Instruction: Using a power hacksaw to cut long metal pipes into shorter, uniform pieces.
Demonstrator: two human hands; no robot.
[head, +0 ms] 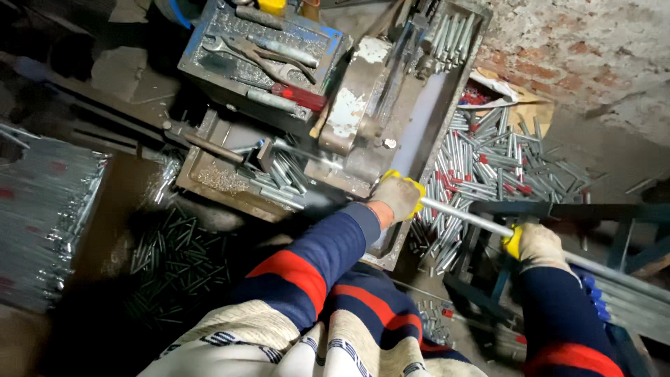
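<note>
Both gloved hands are on 1 long, bright steel rod [464,218], which lies slantwise from the grey metal cutting machine [363,119] out over the dark frame. The left hand [398,197] is clenched round it near the machine; the right hand [534,242] is wrapped round it farther back. It looks stiff, smooth and probably slippery, so a spaced 2-handed grip suits it. Cut silver rod pieces [488,164] lie heaped beyond, too many to count.
</note>
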